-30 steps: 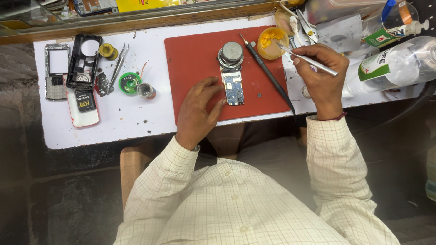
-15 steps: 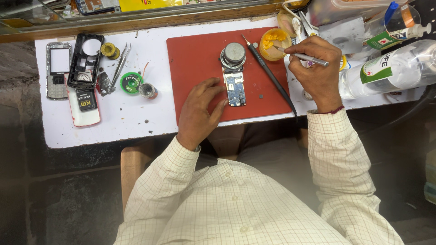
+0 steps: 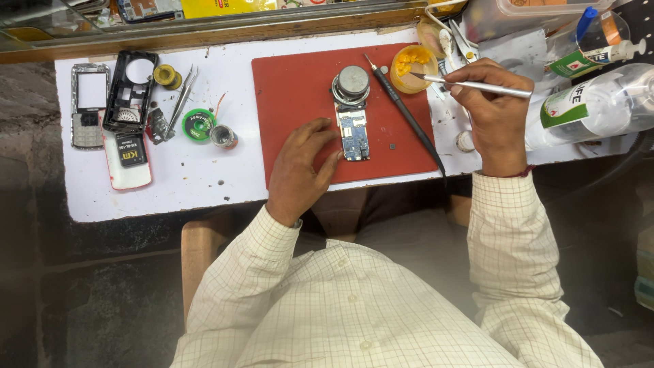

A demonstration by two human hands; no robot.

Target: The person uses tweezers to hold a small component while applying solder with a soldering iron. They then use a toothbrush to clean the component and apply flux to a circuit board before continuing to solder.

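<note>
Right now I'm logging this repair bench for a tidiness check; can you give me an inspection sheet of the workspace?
Surface: white tabletop with a red rectangular mat.
Job's things: small blue circuit board on the mat; thin silver tool; yellow paste tub.
Clutter: dismantled phone shells, tweezers, green solder reel, clear plastic bottle.
Grippers: left hand steadies the board; right hand holds the tool, its tip at the tub.
Cables: nothing seen.
Surroundings: dark floor.
</note>
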